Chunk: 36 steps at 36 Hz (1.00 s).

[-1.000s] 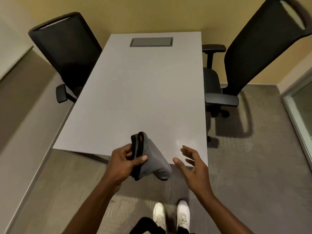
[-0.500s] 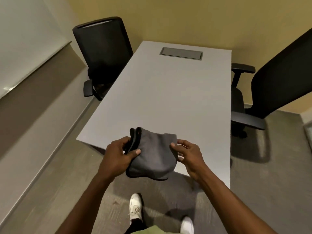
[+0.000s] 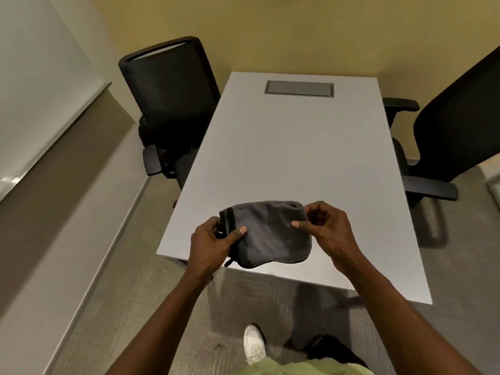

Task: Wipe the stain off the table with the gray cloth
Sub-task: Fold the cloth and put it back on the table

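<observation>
The folded gray cloth (image 3: 270, 236) with a dark hem hangs in the air over the near left corner of the white table (image 3: 297, 158). My left hand (image 3: 213, 242) pinches its left, hemmed edge. My right hand (image 3: 324, 226) pinches its upper right edge between thumb and fingers. Between the two hands the cloth is spread out. I cannot make out any stain on the tabletop.
A black office chair (image 3: 173, 104) stands at the table's left side and another (image 3: 454, 131) at its right. A gray cable hatch (image 3: 299, 88) is set into the far end. The yellow wall is right behind the table. My white shoe (image 3: 253, 345) is on the carpet below.
My right hand came in and took the cloth's right edge. Both hands lifted and stretched the cloth over the table's near corner. The view shifted so the table sits more to the right.
</observation>
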Motion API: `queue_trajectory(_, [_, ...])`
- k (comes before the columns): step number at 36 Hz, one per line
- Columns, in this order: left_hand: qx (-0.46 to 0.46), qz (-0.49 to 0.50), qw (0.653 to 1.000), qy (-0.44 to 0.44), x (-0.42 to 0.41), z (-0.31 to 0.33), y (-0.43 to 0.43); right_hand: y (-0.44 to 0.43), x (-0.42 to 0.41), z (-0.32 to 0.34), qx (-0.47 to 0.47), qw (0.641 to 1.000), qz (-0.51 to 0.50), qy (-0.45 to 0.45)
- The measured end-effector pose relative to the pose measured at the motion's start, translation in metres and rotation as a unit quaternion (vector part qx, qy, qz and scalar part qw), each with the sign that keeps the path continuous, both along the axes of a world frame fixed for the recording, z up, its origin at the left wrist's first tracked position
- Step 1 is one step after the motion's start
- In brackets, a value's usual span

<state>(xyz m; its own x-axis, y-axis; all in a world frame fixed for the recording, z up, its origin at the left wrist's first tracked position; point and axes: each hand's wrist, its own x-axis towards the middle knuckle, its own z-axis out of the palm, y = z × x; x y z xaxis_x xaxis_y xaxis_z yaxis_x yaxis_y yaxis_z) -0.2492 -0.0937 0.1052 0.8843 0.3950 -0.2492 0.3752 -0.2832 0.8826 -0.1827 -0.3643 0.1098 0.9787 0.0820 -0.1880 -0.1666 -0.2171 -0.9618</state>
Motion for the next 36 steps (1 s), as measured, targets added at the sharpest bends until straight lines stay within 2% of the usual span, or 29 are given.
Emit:
queue_trajectory(13, [0.072, -0.007, 0.995, -0.069, 0.075, -0.011, 0.017, 0.013, 0.068, -0.006, -0.091, 0.994, 0.022, -0.056])
queue_trajectory(23, [0.061, 0.028, 0.996, -0.057, 0.117, -0.015, 0.032, 0.030, 0.122, -0.027, -0.147, 0.962, 0.131, -0.188])
queue_trajectory(28, [0.013, 0.077, 0.997, -0.028, 0.129, -0.012, 0.041, 0.052, 0.133, -0.028, -0.128, 0.965, 0.133, -0.187])
queue_trajectory(36, [0.074, 0.067, 0.995, 0.018, 0.178, -0.018, 0.084, 0.092, 0.164, -0.049, -0.137, 0.969, 0.149, -0.139])
